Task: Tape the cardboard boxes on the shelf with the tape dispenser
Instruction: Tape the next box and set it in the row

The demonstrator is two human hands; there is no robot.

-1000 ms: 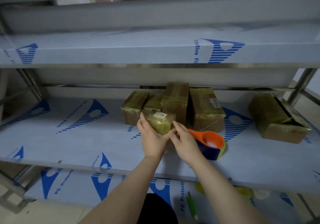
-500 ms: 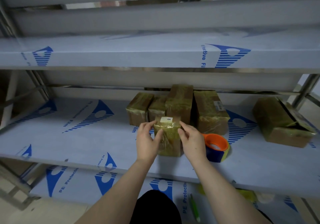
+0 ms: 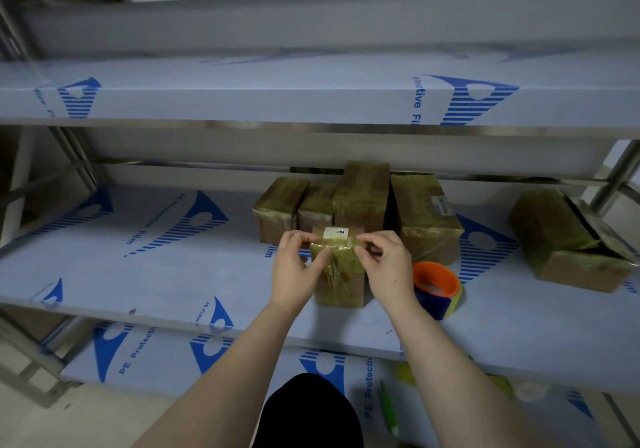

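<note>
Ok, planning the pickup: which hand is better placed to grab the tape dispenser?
Likely the right hand: the tape dispenser sits beside it; the left hand is beyond the small box.

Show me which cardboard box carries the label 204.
The small front box, pinched between the left hand and right hand; the boxes behind show no such number.

Left hand (image 3: 294, 271) and right hand (image 3: 388, 267) pinched the small taped box (image 3: 343, 285); the tape dispenser (image 3: 437, 290) lay beside the right hand.
</note>
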